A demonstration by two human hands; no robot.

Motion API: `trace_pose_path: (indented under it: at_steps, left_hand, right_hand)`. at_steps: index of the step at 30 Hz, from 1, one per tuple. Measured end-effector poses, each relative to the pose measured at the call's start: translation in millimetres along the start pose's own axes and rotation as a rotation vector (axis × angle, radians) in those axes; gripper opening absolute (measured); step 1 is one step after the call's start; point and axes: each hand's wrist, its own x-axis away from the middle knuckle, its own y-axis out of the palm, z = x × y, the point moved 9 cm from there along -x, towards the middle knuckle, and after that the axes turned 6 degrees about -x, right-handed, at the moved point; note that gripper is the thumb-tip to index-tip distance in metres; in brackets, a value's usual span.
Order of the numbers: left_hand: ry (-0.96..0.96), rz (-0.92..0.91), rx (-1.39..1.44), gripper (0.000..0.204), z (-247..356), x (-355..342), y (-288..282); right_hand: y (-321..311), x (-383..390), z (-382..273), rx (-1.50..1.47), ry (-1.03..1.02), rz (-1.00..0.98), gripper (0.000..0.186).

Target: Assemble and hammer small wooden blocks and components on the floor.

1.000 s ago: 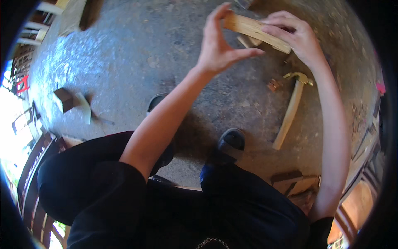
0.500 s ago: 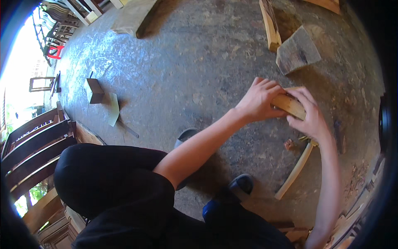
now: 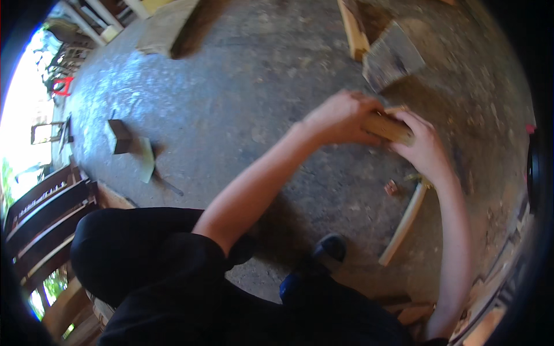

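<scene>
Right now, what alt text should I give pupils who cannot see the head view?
A person's left hand and right hand grip a short piece of wood above a worn grey floor. A wooden-handled hammer lies nearer the person, and a greyish block sits beyond the hands.

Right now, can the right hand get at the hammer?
Probably not without letting go: the right hand and left hand both hold the wooden block. Otherwise the way looks free; the hammer lies on the floor nearby, mostly uncovered.
</scene>
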Motion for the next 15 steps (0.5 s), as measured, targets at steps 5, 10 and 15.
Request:
trace_pose_path:
  at_steps: [5, 10, 15]
  left_hand:
    - [0.076, 0.015, -0.029, 0.051, -3.5, 4.3, -4.8]
    - [0.063, -0.003, -0.040, 0.051, -2.2, 3.1, -1.4]
    - [0.015, -0.014, -0.015, 0.050, -5.7, 6.6, 3.7]
  right_hand:
    - [4.4, -4.4, 10.5, -0.020, -0.044, -0.017, 0.047]
    - [6.2, -1.4, 16.1, 0.013, -0.017, -0.033, 0.049]
    - [9.5, 3.1, 21.7, 0.078, 0.023, -0.006, 0.048]
